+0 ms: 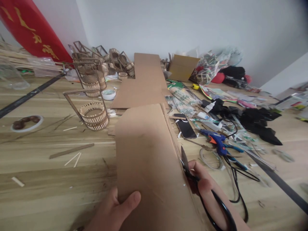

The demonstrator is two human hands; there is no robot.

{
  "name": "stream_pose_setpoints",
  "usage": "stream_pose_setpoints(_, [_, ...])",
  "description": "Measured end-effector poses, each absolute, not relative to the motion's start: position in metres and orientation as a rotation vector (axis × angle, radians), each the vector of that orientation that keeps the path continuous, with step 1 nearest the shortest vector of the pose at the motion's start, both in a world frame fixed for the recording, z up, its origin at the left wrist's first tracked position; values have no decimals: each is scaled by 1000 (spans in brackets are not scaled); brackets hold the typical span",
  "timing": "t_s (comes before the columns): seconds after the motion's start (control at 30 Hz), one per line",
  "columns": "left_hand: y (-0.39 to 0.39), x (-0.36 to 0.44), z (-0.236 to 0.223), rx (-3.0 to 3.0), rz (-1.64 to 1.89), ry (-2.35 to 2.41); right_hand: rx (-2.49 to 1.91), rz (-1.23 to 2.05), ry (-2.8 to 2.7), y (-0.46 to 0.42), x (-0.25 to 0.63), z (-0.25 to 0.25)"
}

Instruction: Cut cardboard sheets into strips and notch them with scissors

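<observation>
A long piece of brown cardboard point(146, 154) stretches away from me across the middle of the table. My left hand point(115, 208) grips its near left edge, thumb pressed on top and the other fingers hidden underneath. On the right edge, my right hand point(204, 183) holds black-handled scissors point(186, 166), its fingers through and around the loops. The scissor blades are parted and point away from me, lying against the cardboard's right side. Farther off, more flat cardboard point(141, 89) lies behind this piece, one part reaching toward the wall.
Left of the cardboard stands a small slatted basket point(93, 115) with a tall handle; several more baskets point(96, 64) crowd the wall. To the right lie a phone point(186, 128), a blue glue gun point(216, 139), pliers point(234, 155) and black cable point(237, 186). Wood strips point(72, 150) are scattered left.
</observation>
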State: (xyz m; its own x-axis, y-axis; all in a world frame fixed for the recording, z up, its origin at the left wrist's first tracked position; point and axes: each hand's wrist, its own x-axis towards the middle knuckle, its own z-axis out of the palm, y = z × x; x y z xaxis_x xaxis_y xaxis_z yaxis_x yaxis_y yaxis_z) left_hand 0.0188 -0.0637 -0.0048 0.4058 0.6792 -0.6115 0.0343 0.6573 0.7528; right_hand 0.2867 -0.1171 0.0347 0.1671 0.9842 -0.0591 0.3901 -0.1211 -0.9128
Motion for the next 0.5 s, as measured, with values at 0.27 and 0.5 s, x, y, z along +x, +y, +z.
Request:
stream_pose_setpoints(0.27, [-64,19,2,780,478,1062,-1668,753,-1399,-115,281,29])
stream_pose_setpoints(0.5, [-65,21,4,755,459,1030,-1665,706,-1391,-115,277,31])
